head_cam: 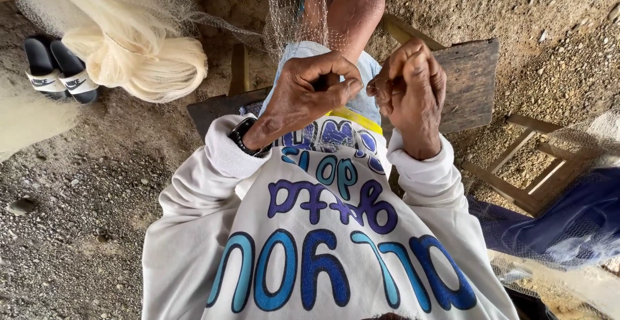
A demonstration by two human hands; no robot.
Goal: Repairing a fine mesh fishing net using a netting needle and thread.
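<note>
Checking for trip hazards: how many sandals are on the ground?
2: both sandals lie side by side on the dirt at upper left, beside the bundled pale net. None elsewhere in view.

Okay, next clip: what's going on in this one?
A person seated on a dark wooden bench over sandy ground works on a fine fishing net. The left hand and right hand are held close together in front of the chest, fingers curled and pinching the mesh between them. A bundle of cream netting lies to one side, next to a pair of black-and-white slides.
</note>
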